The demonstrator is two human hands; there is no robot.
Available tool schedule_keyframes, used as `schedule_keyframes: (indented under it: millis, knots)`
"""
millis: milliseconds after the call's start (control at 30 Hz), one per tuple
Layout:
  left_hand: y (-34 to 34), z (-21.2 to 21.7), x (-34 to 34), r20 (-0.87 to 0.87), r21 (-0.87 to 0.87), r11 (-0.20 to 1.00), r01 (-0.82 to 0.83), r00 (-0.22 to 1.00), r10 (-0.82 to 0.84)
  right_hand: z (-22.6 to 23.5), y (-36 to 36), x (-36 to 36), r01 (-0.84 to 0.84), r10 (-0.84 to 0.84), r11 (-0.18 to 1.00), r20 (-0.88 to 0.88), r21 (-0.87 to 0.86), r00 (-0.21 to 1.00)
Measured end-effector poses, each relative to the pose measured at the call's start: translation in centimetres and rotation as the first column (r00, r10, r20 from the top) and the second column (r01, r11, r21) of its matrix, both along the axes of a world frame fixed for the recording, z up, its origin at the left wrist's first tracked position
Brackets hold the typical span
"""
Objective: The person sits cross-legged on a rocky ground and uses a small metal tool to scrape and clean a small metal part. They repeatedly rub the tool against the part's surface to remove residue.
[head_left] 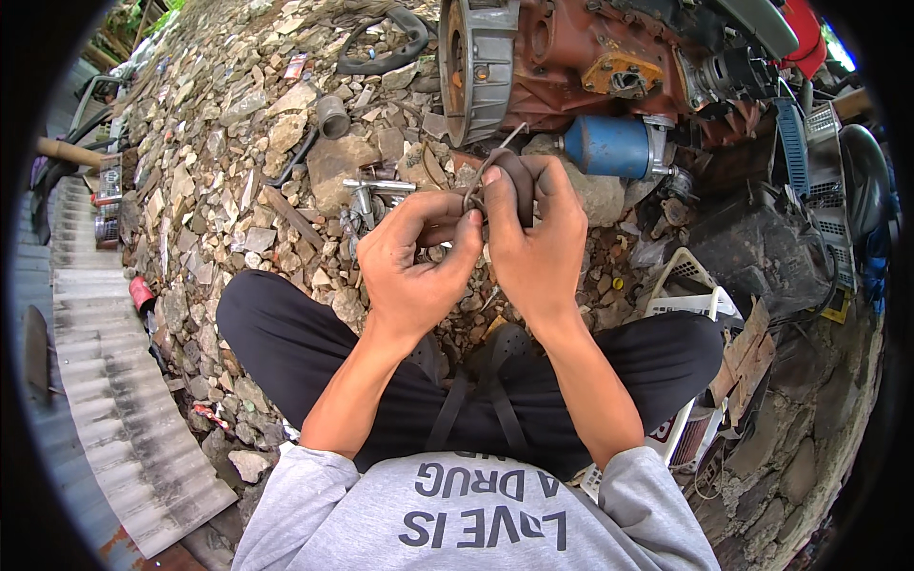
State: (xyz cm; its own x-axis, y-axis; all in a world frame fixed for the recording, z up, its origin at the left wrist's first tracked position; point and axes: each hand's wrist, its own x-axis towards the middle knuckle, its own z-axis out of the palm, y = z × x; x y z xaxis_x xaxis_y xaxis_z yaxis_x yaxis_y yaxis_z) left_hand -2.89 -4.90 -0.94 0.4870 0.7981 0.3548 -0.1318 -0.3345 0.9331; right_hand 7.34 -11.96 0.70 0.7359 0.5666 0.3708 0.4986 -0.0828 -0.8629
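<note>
Above our grip on the dark brown rubber piece (514, 181) we saw a rust-red engine block (590, 57) with a grey housing (476, 67) and a blue cylinder (609, 146), grey-tan rubble (238, 143) around it, black trousers (295, 333) below.

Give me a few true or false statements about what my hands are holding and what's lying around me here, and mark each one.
1. Both hands grip a dark rubber piece with wire. True.
2. The left hand rests flat on the stones. False: it is raised, pinching the wire.
3. A blue cylinder sits on the rusty engine. True.
4. The ground ahead is smooth concrete. False: it is loose stones.
5. The right hand is empty. False: it holds the rubber piece.
</note>
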Motion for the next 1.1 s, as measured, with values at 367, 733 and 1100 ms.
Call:
schedule_keyframes:
  millis: [367,733,1100]
  knots:
    - [0.4,1.6,0.2,0.259,-0.503,0.849,0.162,0.965,-0.030,1.7,-1.1,1.0,0.019,-0.060,0.986,0.244,0.167,0.968]
    - [0.4,1.9,-0.4,0.264,-0.549,0.818,0.171,0.964,-0.024,1.1,-0.4,-0.2,-0.007,-0.027,0.990,0.238,0.143,0.971]
    - [1.5,1.2,-0.8,0.219,-0.553,0.826,0.108,0.976,0.019,2.6,-2.0,2.8,-0.094,0.356,0.907,-0.629,0.411,0.691]
